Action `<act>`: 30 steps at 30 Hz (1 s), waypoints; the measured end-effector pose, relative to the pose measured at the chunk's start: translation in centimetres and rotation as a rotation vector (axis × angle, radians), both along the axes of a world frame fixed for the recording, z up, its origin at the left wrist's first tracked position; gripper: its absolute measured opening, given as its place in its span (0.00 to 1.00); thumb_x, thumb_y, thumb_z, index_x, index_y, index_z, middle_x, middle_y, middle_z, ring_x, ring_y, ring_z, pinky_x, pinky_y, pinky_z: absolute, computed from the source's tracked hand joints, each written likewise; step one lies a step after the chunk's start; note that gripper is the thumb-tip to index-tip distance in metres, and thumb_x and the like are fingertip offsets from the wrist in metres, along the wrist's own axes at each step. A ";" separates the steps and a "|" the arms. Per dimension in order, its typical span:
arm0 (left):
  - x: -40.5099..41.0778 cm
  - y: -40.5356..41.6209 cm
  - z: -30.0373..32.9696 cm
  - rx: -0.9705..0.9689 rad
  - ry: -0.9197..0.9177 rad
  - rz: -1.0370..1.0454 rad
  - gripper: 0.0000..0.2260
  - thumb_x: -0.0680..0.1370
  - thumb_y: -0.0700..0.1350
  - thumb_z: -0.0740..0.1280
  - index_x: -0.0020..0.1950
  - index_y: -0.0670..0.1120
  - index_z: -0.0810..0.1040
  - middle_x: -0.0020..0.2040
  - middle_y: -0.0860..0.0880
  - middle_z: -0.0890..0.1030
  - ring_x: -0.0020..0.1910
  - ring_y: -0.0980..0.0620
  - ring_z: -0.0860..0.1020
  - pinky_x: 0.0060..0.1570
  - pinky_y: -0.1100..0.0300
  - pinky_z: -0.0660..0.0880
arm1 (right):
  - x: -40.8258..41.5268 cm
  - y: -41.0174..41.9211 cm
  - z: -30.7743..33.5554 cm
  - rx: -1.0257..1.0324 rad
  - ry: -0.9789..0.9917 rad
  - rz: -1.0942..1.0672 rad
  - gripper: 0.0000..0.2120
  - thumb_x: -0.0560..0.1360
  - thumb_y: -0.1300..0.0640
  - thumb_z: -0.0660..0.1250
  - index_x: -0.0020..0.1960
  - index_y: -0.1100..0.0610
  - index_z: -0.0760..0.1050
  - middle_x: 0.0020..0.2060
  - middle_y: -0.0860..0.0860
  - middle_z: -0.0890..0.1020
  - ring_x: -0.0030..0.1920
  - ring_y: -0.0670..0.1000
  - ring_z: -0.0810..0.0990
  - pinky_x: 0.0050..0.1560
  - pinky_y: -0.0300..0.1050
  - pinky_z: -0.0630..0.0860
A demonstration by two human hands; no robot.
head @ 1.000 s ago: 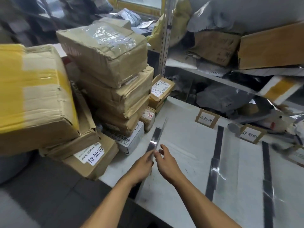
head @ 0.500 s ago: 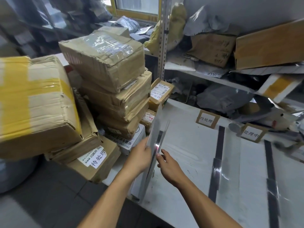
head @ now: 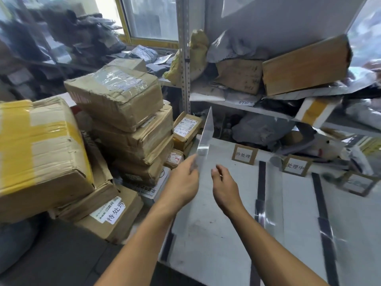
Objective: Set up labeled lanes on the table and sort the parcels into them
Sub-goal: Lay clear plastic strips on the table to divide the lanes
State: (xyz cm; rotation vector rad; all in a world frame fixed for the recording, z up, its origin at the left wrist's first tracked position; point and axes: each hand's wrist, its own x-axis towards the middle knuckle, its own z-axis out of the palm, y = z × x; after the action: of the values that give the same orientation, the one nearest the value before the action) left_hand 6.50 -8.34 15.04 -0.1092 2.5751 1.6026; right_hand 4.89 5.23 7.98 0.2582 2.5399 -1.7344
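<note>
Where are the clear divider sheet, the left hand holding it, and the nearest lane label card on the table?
clear divider sheet [head: 206,132]: head view, on its raised upper part.
left hand [head: 182,183]: head view, on the back of the hand.
lane label card [head: 244,154]: head view, on its white paper face.

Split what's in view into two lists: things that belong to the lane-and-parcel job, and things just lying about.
Job:
clear divider, held upright by the left hand
right hand, open beside it
lane labels
black tape strips
white table
stacked parcels

Lying about:
shelf clutter
window
</note>
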 end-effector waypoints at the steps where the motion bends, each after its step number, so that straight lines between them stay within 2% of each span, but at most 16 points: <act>1: -0.1 0.9 0.5 0.019 0.014 -0.014 0.19 0.81 0.43 0.58 0.71 0.60 0.71 0.46 0.70 0.78 0.45 0.75 0.76 0.41 0.76 0.71 | -0.4 0.8 1.2 -0.029 0.047 -0.021 0.23 0.83 0.43 0.55 0.74 0.52 0.66 0.68 0.48 0.74 0.58 0.41 0.72 0.51 0.31 0.66; 3: -0.2 3.0 1.5 0.010 0.054 -0.057 0.19 0.82 0.44 0.58 0.73 0.56 0.71 0.58 0.62 0.79 0.50 0.70 0.74 0.50 0.70 0.71 | -1.1 2.7 3.4 -0.104 0.107 -0.035 0.24 0.81 0.41 0.56 0.74 0.50 0.66 0.63 0.45 0.74 0.54 0.38 0.74 0.51 0.32 0.70; 4: -0.2 4.2 1.8 -0.009 0.075 -0.082 0.18 0.83 0.46 0.58 0.73 0.55 0.71 0.64 0.57 0.78 0.55 0.64 0.72 0.54 0.65 0.69 | -1.2 3.8 4.4 -0.148 0.110 -0.035 0.26 0.80 0.38 0.57 0.74 0.48 0.65 0.62 0.44 0.74 0.56 0.39 0.75 0.54 0.38 0.75; 6: -0.2 6.9 2.4 -0.014 0.090 -0.129 0.18 0.84 0.48 0.57 0.73 0.53 0.70 0.68 0.51 0.75 0.60 0.58 0.71 0.57 0.61 0.65 | -1.4 5.9 6.0 -0.230 0.063 -0.045 0.32 0.76 0.34 0.58 0.75 0.47 0.63 0.64 0.45 0.73 0.62 0.46 0.75 0.58 0.52 0.79; 7: -0.2 8.3 2.5 -0.007 0.085 -0.149 0.18 0.84 0.48 0.56 0.74 0.53 0.69 0.69 0.50 0.75 0.62 0.57 0.71 0.58 0.60 0.66 | -1.3 7.1 6.6 -0.263 0.041 -0.050 0.33 0.75 0.33 0.59 0.76 0.46 0.62 0.66 0.45 0.71 0.65 0.49 0.73 0.55 0.53 0.80; 9: 0.0 11.1 2.6 0.020 0.075 -0.188 0.19 0.84 0.45 0.56 0.75 0.54 0.67 0.69 0.49 0.75 0.65 0.53 0.73 0.62 0.59 0.70 | -0.9 9.4 7.7 -0.299 0.036 -0.064 0.31 0.77 0.35 0.60 0.77 0.45 0.59 0.65 0.45 0.69 0.64 0.49 0.71 0.45 0.46 0.80; 11: 0.4 14.1 2.7 0.062 0.071 -0.238 0.19 0.84 0.44 0.55 0.75 0.54 0.68 0.67 0.47 0.78 0.64 0.50 0.77 0.64 0.51 0.75 | -0.2 12.0 8.4 -0.305 0.052 -0.097 0.30 0.79 0.39 0.62 0.77 0.44 0.59 0.62 0.43 0.71 0.61 0.48 0.74 0.44 0.46 0.81; 14: 1.3 19.3 2.7 0.097 0.075 -0.333 0.18 0.85 0.46 0.55 0.74 0.54 0.68 0.66 0.47 0.78 0.62 0.51 0.77 0.61 0.52 0.77 | 1.2 17.0 8.8 -0.289 0.058 -0.156 0.28 0.80 0.45 0.63 0.77 0.44 0.59 0.64 0.47 0.74 0.61 0.51 0.77 0.49 0.51 0.82; 18: 2.7 27.3 2.3 0.168 0.030 -0.461 0.19 0.84 0.47 0.56 0.75 0.56 0.67 0.68 0.49 0.76 0.64 0.53 0.76 0.63 0.51 0.76 | 3.3 25.1 8.4 -0.298 0.091 -0.238 0.24 0.82 0.51 0.61 0.76 0.48 0.63 0.63 0.52 0.77 0.56 0.49 0.80 0.38 0.42 0.81; 20: 3.6 31.6 2.1 0.232 -0.003 -0.514 0.20 0.82 0.47 0.57 0.74 0.58 0.67 0.68 0.51 0.76 0.63 0.56 0.76 0.61 0.56 0.76 | 4.4 29.7 8.2 -0.279 0.104 -0.272 0.24 0.81 0.52 0.61 0.76 0.49 0.63 0.62 0.52 0.78 0.55 0.47 0.80 0.44 0.44 0.82; 22: 4.7 36.2 1.9 0.294 -0.063 -0.528 0.22 0.81 0.49 0.59 0.75 0.59 0.65 0.69 0.50 0.76 0.65 0.55 0.75 0.65 0.53 0.74 | 5.4 34.5 7.9 -0.243 0.105 -0.292 0.24 0.80 0.52 0.62 0.76 0.48 0.64 0.62 0.50 0.78 0.57 0.47 0.79 0.56 0.52 0.80; 23: 5.1 38.5 1.7 0.310 -0.091 -0.534 0.23 0.81 0.50 0.60 0.76 0.59 0.64 0.70 0.49 0.75 0.66 0.54 0.75 0.66 0.50 0.73 | 5.9 36.9 7.7 -0.230 0.103 -0.303 0.24 0.80 0.52 0.61 0.76 0.48 0.64 0.62 0.49 0.78 0.58 0.46 0.79 0.58 0.53 0.79; 25: 5.9 42.9 1.1 0.336 -0.143 -0.554 0.24 0.80 0.53 0.62 0.76 0.60 0.63 0.70 0.48 0.75 0.64 0.56 0.76 0.64 0.51 0.75 | 7.0 41.3 7.3 -0.188 0.096 -0.321 0.23 0.81 0.51 0.60 0.75 0.45 0.65 0.60 0.47 0.76 0.57 0.45 0.77 0.54 0.49 0.78; 27: 6.5 47.1 0.6 0.399 -0.213 -0.580 0.26 0.78 0.55 0.64 0.75 0.62 0.63 0.69 0.49 0.75 0.58 0.62 0.78 0.54 0.59 0.77 | 7.9 45.7 6.8 -0.146 0.078 -0.339 0.22 0.81 0.50 0.59 0.75 0.43 0.65 0.57 0.44 0.75 0.56 0.45 0.75 0.47 0.42 0.75; 28: 6.8 49.0 0.3 0.424 -0.252 -0.589 0.27 0.78 0.54 0.65 0.76 0.63 0.62 0.69 0.49 0.75 0.57 0.64 0.78 0.50 0.62 0.75 | 8.2 47.7 6.5 -0.132 0.067 -0.348 0.22 0.81 0.49 0.59 0.74 0.43 0.66 0.55 0.43 0.74 0.55 0.45 0.74 0.44 0.40 0.72; 30: 7.2 52.5 -0.7 0.442 -0.315 -0.598 0.27 0.80 0.49 0.65 0.77 0.62 0.61 0.70 0.49 0.74 0.57 0.63 0.77 0.49 0.61 0.74 | 8.7 51.4 5.4 -0.106 0.040 -0.360 0.21 0.81 0.50 0.58 0.74 0.43 0.66 0.56 0.42 0.73 0.54 0.45 0.74 0.43 0.38 0.70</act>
State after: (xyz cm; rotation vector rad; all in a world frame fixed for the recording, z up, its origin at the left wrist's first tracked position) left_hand 13.67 44.12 14.38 0.3753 1.7381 1.6816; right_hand 13.57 56.58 13.35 0.7204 2.5402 -2.0003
